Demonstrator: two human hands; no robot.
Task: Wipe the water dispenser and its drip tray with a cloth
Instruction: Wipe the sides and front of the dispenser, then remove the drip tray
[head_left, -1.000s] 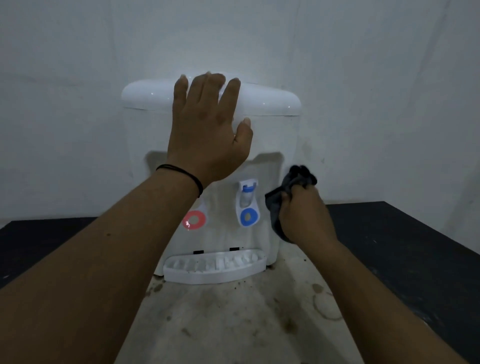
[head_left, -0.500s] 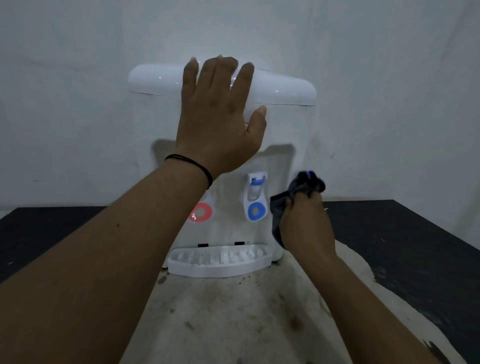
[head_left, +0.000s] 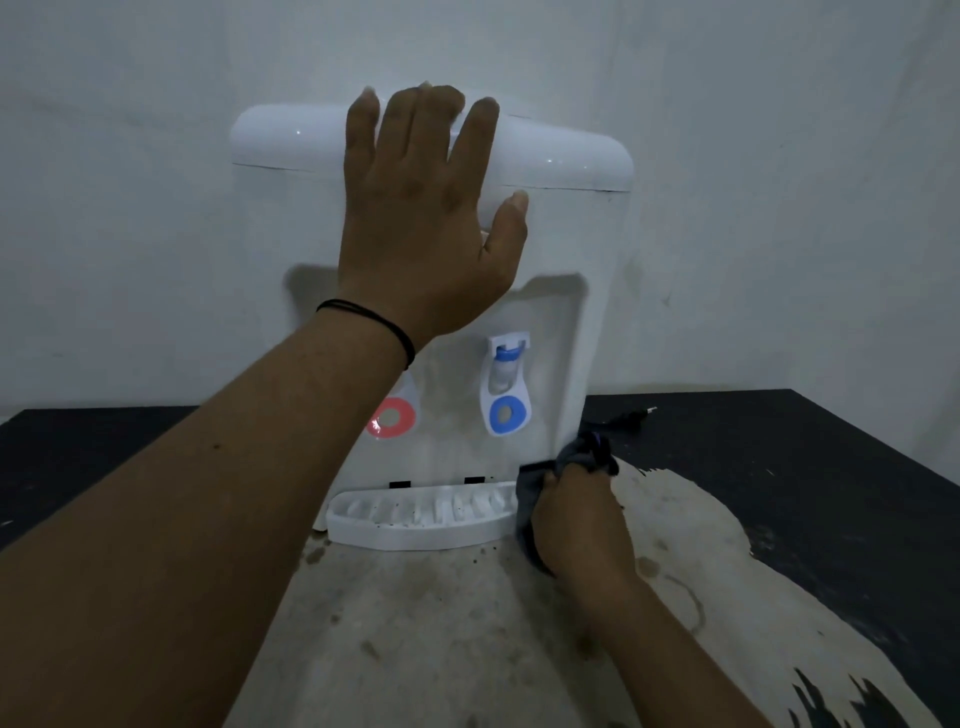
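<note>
Down the dispenser's right front edge the right hand (head_left: 582, 525) has slid since a second ago, from level with the blue tap to the bottom corner, carrying the dark cloth (head_left: 530, 499) bunched in its curled fingers. The cloth now touches the right end of the drip tray (head_left: 415, 525) and the foot of the water dispenser (head_left: 582, 249). The left hand (head_left: 426, 218) has kept its place, fingers straight and spread flat over the rounded top cover, thumb out to the right, bracing the unit.

Risks, as I judge them: the tray looks like a loose clip-on piece, so a sideways push from the cloth could knock it off its slots and scatter the dark specks lying in it onto the stained sheet (head_left: 415, 649) beneath. The blue tap (head_left: 506, 384) and red tap (head_left: 389, 415) stand just above the tray; a careless upward stroke could press a lever. Pressing hard low down while the upper hand lets go might rock the unit toward the wall.

Room to move is good on the near side, over the sheet, and to the right on the dark worktop (head_left: 831, 493), where only a plug and cord (head_left: 631, 418) lie beside the unit. The left forearm crosses the front left, limiting strokes that way.
</note>
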